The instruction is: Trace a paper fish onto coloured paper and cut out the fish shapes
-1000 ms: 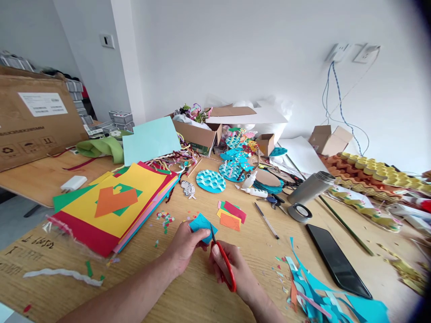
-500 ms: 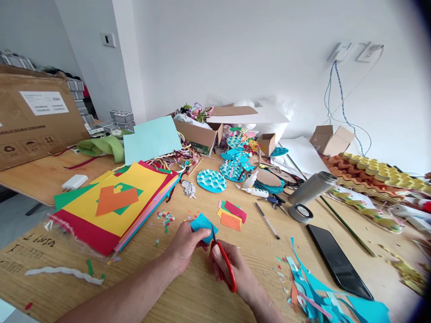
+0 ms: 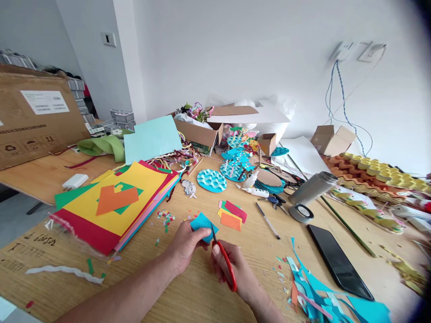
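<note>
Between the thumb and fingers of my left hand (image 3: 188,244) is a small piece of blue paper (image 3: 201,222), with faint lines drawn on it. My right hand (image 3: 232,264) grips a pair of scissors with red handles (image 3: 228,264). The dark blades overlap the right edge of the blue paper; how far they are apart is hard to make out. Just beyond my hands, small orange, yellow, pink and red paper pieces (image 3: 231,215) lie overlapping on the wooden table (image 3: 151,287). Tiny paper bits (image 3: 166,219) are scattered left of the blue paper.
Coloured paper sheets (image 3: 117,202) are stacked at left. At right lie a black phone (image 3: 340,260), blue paper scraps (image 3: 316,291), a pen (image 3: 267,220) and a metal flask (image 3: 313,187). Glue bottles (image 3: 256,192), blue wavy discs (image 3: 211,180) and cardboard boxes (image 3: 195,132) stand farther back.
Both hands, the blue paper and the scissors stay in nearly the same place. The whole view has shifted very slightly.
</note>
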The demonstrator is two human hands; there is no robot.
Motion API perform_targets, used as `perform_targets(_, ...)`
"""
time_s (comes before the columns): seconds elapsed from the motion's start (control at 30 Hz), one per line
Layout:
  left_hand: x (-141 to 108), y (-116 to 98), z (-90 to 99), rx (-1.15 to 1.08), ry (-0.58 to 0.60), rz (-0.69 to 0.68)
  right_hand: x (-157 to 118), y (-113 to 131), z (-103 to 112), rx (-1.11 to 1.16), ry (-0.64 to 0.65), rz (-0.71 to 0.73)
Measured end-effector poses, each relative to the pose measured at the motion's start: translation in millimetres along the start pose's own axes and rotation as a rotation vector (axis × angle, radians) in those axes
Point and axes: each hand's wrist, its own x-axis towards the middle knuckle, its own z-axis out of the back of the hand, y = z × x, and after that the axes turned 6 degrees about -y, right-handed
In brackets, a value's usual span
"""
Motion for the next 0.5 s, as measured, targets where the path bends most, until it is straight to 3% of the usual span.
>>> perform_targets(0.5, -0.4, 0.4, -1.1, 0.005, -0.009, 0.000, 1.0, 0.6, 0.6, 0.003, 0.017, 0.003)
